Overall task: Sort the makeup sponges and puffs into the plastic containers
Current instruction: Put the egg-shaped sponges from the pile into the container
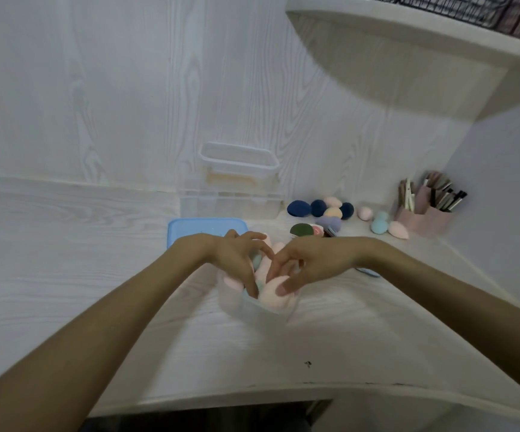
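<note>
While both hands reach into the clear tub (254, 308) at the frame's center, the left hand (236, 257) spreads its fingers over the pink puffs (272, 296) and the right hand (311, 263) pinches one; loose sponges (330, 212) lie at right center.

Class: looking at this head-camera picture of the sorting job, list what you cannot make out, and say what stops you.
- Contents of the near clear container: covered by the left hand and right hand, and blurred.
- Wire basket on the shelf: cut off by the top edge.
- Items in the pink holder: too small.
</note>
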The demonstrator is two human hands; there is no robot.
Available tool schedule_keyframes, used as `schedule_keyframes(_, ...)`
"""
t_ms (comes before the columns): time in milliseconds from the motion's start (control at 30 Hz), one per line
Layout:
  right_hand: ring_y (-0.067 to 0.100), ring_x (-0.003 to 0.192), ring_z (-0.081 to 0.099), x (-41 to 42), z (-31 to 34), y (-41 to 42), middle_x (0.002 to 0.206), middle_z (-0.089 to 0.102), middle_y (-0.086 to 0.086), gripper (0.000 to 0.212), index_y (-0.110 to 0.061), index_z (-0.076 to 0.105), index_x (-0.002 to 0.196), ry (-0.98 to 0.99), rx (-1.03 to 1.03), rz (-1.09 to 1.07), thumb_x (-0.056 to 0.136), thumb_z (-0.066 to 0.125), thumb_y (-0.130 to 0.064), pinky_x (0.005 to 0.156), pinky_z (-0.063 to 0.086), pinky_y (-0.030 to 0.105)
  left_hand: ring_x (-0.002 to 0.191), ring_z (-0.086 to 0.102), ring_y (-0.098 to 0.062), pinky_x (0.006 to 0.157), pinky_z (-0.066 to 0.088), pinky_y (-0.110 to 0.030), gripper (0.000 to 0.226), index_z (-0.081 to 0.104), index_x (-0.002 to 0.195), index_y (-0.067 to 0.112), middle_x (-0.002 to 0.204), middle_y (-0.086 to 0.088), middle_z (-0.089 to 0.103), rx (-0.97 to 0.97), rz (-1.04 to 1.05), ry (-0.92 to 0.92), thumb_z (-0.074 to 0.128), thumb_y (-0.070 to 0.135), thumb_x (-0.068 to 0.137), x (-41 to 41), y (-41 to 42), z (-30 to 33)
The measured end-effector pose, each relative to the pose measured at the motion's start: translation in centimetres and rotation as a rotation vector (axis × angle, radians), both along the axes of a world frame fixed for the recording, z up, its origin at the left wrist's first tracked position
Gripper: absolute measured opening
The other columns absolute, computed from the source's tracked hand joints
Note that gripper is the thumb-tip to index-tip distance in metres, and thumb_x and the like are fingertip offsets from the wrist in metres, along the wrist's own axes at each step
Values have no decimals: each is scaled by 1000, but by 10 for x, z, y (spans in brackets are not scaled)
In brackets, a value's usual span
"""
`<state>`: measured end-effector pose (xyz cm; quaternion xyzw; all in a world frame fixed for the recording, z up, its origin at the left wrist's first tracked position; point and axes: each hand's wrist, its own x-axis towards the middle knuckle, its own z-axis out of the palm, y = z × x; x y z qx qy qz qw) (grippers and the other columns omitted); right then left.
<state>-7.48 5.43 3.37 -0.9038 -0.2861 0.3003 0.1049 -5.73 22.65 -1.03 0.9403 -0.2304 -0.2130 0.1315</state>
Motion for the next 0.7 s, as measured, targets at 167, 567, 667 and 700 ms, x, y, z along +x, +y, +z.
schedule_keyframes(167, 6, 87, 52, 0, 1, 16, 91, 60, -16, 32, -28, 68, 113, -209, -195, 145, 81, 72, -31, 79, 42, 18, 139, 11, -22, 112, 23, -37, 84, 22, 144, 39, 156, 13, 3, -5, 3, 17, 73, 39, 77, 1, 1, -1)
schedule_keyframes(567, 10, 90, 61, -5, -2, 17, 103, 71, -6, 29, -27, 70, 110, -108, -195, 98, 81, 72, -29, 87, 50, 24, 141, 11, -23, 113, 23, -37, 81, 26, 140, 45, 156, 14, 4, -40, -14, 10, 75, 43, 75, 2, 4, -3)
schedule_keyframes(667, 6, 80, 58, -5, -6, 20, 93, 69, -8, 27, -23, 70, 105, -161, -184, 71, 79, 74, -29, 74, 47, 17, 141, 11, -22, 114, 23, -37, 85, 23, 142, 44, 156, 14, 3, -34, -21, 13, 75, 43, 75, 1, 6, -4)
schedule_keyframes(700, 4, 73, 55, -7, -8, 21, 84, 65, -11, 26, -21, 71, 101, -209, -170, 52, 77, 76, -30, 66, 42, 13, 141, 12, -22, 115, 22, -38, 86, 22, 143, 43, 156, 14, 3, -41, -25, 17, 75, 42, 76, 2, 7, -4)
